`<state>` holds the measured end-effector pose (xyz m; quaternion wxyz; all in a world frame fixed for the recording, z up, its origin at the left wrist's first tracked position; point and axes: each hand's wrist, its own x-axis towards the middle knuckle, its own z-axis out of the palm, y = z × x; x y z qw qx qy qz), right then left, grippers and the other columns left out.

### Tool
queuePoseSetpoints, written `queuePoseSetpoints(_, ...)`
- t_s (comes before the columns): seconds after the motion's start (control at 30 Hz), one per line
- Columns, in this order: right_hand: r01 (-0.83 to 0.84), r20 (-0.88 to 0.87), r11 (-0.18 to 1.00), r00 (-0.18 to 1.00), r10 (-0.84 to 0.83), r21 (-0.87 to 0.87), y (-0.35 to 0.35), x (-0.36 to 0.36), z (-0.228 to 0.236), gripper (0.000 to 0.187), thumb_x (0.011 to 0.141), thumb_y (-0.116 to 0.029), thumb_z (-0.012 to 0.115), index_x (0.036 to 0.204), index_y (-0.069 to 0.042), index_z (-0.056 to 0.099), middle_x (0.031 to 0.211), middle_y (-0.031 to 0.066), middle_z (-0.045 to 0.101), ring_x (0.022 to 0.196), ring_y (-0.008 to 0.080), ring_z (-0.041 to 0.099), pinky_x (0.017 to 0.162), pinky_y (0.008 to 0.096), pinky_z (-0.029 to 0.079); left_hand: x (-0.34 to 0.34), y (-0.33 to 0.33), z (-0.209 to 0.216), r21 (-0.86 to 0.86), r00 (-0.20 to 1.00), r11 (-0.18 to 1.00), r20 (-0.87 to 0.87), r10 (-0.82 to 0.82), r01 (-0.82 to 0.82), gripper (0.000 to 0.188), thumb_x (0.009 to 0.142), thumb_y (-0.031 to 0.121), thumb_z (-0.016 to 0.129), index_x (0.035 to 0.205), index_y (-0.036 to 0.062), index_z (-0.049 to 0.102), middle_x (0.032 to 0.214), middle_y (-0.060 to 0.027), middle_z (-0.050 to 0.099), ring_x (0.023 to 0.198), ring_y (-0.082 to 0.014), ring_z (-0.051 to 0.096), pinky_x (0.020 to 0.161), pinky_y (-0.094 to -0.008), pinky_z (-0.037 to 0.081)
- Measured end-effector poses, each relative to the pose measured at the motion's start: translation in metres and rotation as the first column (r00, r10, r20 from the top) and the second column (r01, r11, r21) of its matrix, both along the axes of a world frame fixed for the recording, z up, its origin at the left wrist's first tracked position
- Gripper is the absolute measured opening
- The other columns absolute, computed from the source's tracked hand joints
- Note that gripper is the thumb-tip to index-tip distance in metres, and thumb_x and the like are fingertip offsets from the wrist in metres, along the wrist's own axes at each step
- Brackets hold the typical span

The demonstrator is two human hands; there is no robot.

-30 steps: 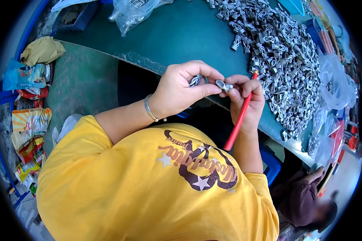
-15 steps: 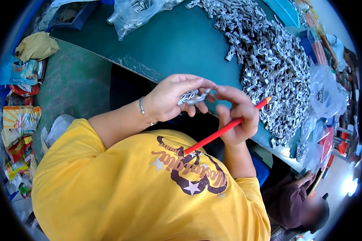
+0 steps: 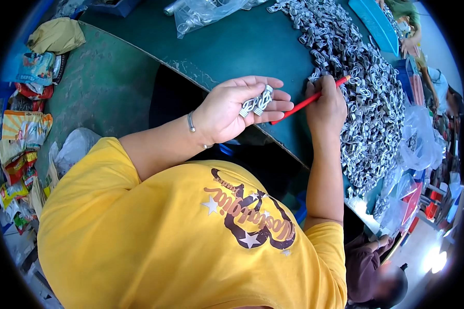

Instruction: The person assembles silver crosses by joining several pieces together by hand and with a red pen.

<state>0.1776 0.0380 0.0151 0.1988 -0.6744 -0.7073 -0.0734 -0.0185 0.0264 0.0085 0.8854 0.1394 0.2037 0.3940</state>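
Observation:
My left hand is palm up above the table's near edge, fingers stretched out. Its thumb rests on a few small silver metal loop pieces lying across the palm and fingers. Farther right, my right hand holds a red pencil slantwise, its tip pointing to the far right. The fingertips of that hand reach the left edge of a big pile of the same metal loop pieces; whether they pinch one of them is hidden.
The green table carries a clear plastic bag of metal parts and a turquoise tray. More plastic bags lie beyond the pile. Snack packets stand at far left. A co-worker in a dark top sits at lower right.
My right hand has moved away from my left, forward to the pile's edge, with the pencil still in it. The left fingers have spread, showing the metal pieces more plainly.

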Motion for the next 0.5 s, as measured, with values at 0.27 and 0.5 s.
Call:
queuePoseSetpoints(0.27,0.019,0.06,0.998,0.998,-0.022,0.053,0.005,0.0,0.003,0.021,0.07,-0.012,0.064,0.076,-0.007,0.045,0.068,0.0124,0.053,0.062,0.0319,0.053,0.053,0.0412,0.044,0.001,-0.001,0.0,0.019,0.994,0.999,-0.103,-0.024,0.026,0.027,0.091,0.016,0.042,0.11,-0.0026,0.048,0.091,-0.0118,0.057,0.081,-0.0175,0.058,0.062,-0.0247,0.05)
queuePoseSetpoints(0.5,-0.275,-0.945,0.953,0.257,0.202,0.129,-0.036,-0.012,0.011,0.03,0.074,0.011,0.058,0.071,-0.005,0.033,0.09,0.0202,0.059,0.073,0.0178,0.062,0.055,0.0217,0.051,0.004,-0.006,0.0,0.165,0.967,0.984,-0.253,-0.017,0.06,0.031,0.082,0.004,0.057,0.111,-0.001,0.048,0.078,-0.0029,0.05,0.058,-0.0059,0.043,0.047,-0.0168,0.035)
